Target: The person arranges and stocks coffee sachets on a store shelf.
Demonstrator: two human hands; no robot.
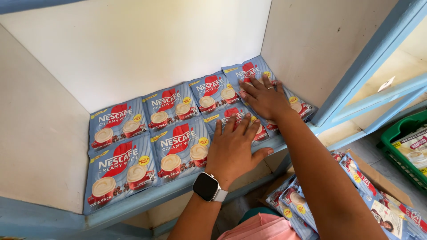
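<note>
Several flat blue coffee sachets lie in two rows on a white shelf with a light blue front edge. My left hand, with a smartwatch on its wrist, presses flat with spread fingers on a front-row sachet. Farther back at the right end, my right hand rests palm down on the back-row sachets. Neither hand grips anything.
White walls close the shelf at left, back and right. A cardboard box with more blue sachets sits below at right. At the far right stands a green crate holding other packets, next to a blue frame.
</note>
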